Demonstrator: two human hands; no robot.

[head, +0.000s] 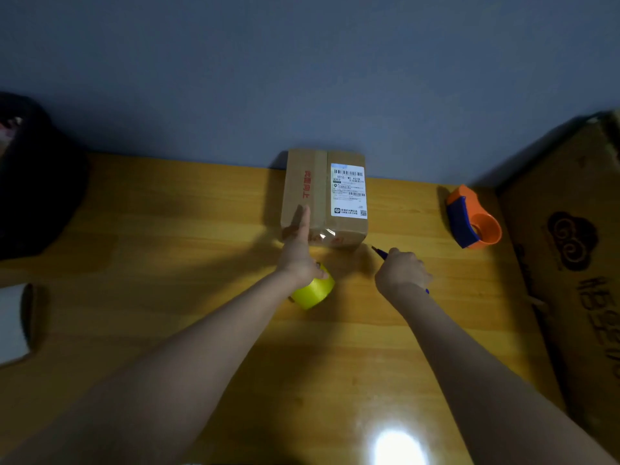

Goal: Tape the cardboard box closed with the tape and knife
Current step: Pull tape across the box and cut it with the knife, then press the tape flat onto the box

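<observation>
A small cardboard box [322, 196] with a white shipping label and red print lies on the wooden table [167, 229] near the wall. My left hand [298, 250] rests with its fingers stretched onto the box's near left corner, and its thumb touches a yellow tape roll [313, 290] just below the wrist. A clear strip of tape glints on the box's near edge. My right hand [401, 271] is closed around a blue knife [380, 252], whose tip points toward the box's near right corner, a little apart from it.
An orange and blue tape dispenser [473, 218] stands at the right. A big printed carton [577, 263] fills the right edge. A dark round object [30, 182] sits far left, a white item [11, 323] below it. A lamp glare shows near the front edge.
</observation>
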